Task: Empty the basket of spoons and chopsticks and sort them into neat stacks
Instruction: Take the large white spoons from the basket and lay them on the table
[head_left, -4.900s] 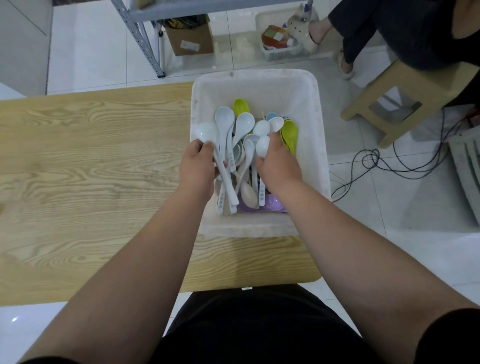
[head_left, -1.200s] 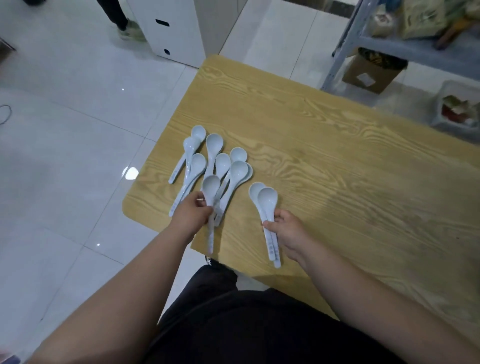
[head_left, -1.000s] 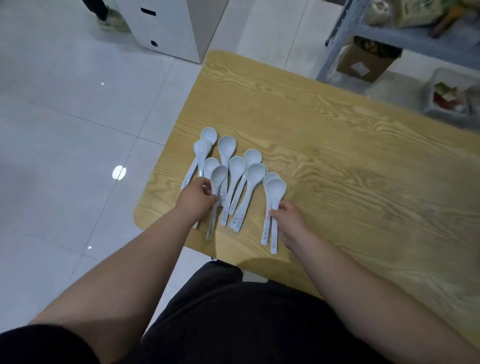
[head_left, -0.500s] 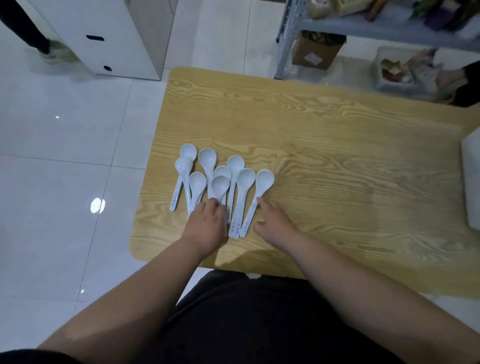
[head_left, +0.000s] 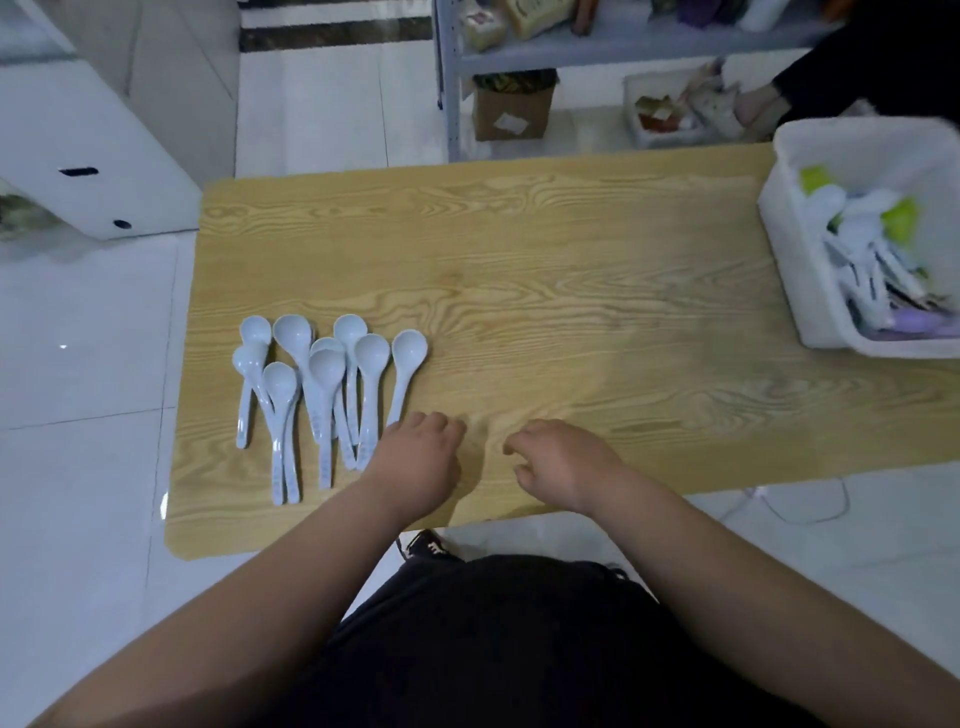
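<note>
Nine spoons (head_left: 327, 370) are laid on the table (head_left: 571, 291); the left hand (head_left: 415, 460) and right hand (head_left: 561, 465) are held loosely curled, empty.

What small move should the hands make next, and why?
Probably the right hand should reach to the white plastic basket: both it and the left hand hold nothing, and white, green and purple spoons lie inside it.
</note>
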